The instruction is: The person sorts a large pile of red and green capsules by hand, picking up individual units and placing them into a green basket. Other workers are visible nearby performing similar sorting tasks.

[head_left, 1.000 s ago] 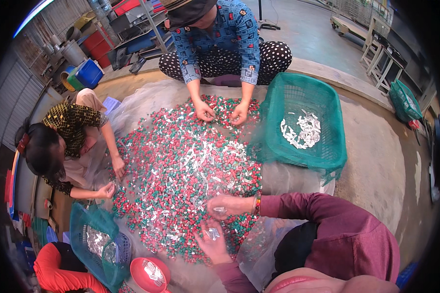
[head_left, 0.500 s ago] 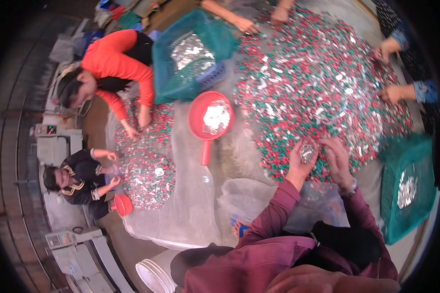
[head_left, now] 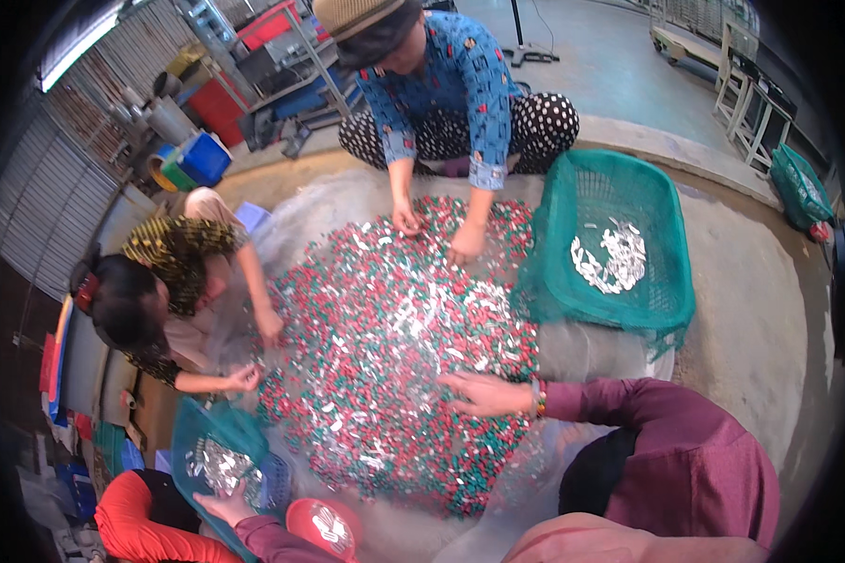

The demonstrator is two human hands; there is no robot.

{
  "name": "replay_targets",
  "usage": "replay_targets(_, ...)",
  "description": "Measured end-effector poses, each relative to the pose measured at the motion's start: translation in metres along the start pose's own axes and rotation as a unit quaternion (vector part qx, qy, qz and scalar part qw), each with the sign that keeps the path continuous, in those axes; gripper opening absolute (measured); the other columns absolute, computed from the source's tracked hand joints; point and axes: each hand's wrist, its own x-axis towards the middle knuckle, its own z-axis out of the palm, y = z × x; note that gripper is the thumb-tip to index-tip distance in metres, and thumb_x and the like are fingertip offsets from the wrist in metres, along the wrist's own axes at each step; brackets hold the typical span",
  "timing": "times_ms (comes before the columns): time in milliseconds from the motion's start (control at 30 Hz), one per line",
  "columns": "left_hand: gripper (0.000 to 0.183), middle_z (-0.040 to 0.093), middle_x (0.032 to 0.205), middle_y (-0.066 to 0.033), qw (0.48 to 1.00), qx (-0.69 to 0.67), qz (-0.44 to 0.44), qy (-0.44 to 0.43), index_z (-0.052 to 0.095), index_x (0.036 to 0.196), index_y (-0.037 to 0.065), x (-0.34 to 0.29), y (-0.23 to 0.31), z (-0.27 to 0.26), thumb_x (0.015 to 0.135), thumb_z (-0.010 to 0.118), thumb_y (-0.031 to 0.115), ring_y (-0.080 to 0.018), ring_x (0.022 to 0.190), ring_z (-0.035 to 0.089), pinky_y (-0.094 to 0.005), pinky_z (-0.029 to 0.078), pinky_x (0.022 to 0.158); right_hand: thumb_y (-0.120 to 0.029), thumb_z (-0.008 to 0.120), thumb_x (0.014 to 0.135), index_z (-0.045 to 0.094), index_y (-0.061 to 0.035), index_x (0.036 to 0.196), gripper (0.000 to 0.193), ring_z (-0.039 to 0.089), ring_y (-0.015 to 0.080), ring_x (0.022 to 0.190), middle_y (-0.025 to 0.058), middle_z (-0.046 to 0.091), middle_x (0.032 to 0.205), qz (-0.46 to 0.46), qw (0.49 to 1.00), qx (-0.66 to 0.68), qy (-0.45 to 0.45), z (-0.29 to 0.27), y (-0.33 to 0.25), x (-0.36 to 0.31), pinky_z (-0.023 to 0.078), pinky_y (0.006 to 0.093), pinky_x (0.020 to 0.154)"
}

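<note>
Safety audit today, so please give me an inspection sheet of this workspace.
Surface: translucent whitish sheet spread over grey floor.
Job's things: small red and green pieces, silvery-white strips; right teal mesh-draped basket, lower-left teal mesh-draped basket and round red pan hold silvery items.
Clutter: boxy blue plastic container.
Hands: left hand open at lower-left basket; right hand open at pieces.
Cables: thin dark cable, background.
Surroundings: three co-workers.

Loose red and green bits [head_left: 343, 361] lie in a broad spread at centre, whitish strips [head_left: 411, 315] mixed in. Teal basket [head_left: 197, 424] sits at 8 o'clock, silvery pieces [head_left: 223, 465] heaped inside.
</note>
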Motion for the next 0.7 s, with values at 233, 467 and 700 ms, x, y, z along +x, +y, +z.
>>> replay_targets(233,0.036,0.061,0.116,-0.0128,0.781,0.4,0.157,-0.454,0.057,0.123,0.002,-0.152,-0.193,-0.04,0.088,0.061,0.009,-0.0185,0.104,0.059,-0.0291,0.049,0.085,-0.021,0.06,0.085,0.054,-0.0002,0.111,0.034,0.057,0.0255,0.077,0.0164,0.059,0.088,0.024,0.985,-0.164,-0.044,-0.027,0.091,-0.014,0.046,0.0378,0.071)
replay_targets(467,0.039,0.061,0.096,-0.014,0.625,0.585,0.231,-0.462,0.062,0.107,0.007,-0.254,-0.305,-0.039,0.071,0.076,0.012,-0.0304,0.091,0.061,-0.0388,0.049,0.08,-0.016,0.066,0.081,0.057,-0.0105,0.116,0.036,0.064,0.0268,0.069,0.0144,0.066,0.091,0.124,0.973,-0.142,-0.135,0.01,0.065,-0.006,0.05,0.0383,0.062)
replay_targets(700,0.038,0.054,0.104,-0.0107,0.565,0.548,0.244,-0.566,0.062,0.104,0.01,-0.32,-0.339,-0.076,0.068,0.068,0.002,-0.031,0.104,0.05,-0.0407,0.046,0.09,-0.015,0.067,0.079,0.041,-0.0151,0.131,0.058,0.062,0.0358,0.093,0.0154,0.056,0.11,0.126,0.951,-0.21,-0.188,0.033,0.078,-0.041,0.052,0.0458,0.073)
